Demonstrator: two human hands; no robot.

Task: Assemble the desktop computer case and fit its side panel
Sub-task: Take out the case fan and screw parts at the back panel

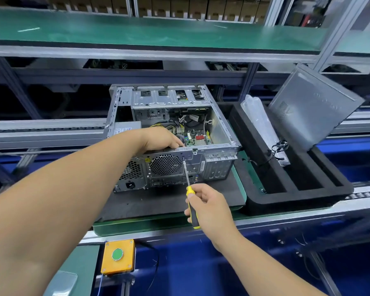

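While the case lies open on its side, notes taken with the case as landmark.

Case (173, 146): bare sheet steel, boxy, open face up; sits on a dark mat (158, 201) on a green pallet (137, 226). Judged heavy and stiff; best held by the folded top rim or the rear corners, not by the thin inner brackets.

Rear face: toward the person; punched fan grille (165, 165), honeycomb vent by the power socket, slot covers at its right end. Edges look sharp.

Inside: green board (198, 139), yellow and black cable bundles, a red connector; fragile, keep fingers off.

Left hand (161, 138): over the case's near top rim, fingers curled over the edge and down inside, bracing it; fingertips hidden.

Right hand (209, 207): in front of the case, fingers wrapped round the screwdriver handle.

Screwdriver (191, 207): yellow-and-black grip, likely rubbery and non-slip; thin steel shaft slanting up to a blue-headed screw (183, 157) on the rear face, just right of the grille.

Side panel (312, 107): right of the case, well apart, leaning upright in a black foam tray (297, 189). Grey painted sheet, perforated patch; judged light but springy, likely to flex, so grip both long edges.

Bag (263, 124): clear plastic, slippery, lying in the tray between case and panel, black cables at its near end.

Button box (118, 256): orange, green button, below the case on the line's front.
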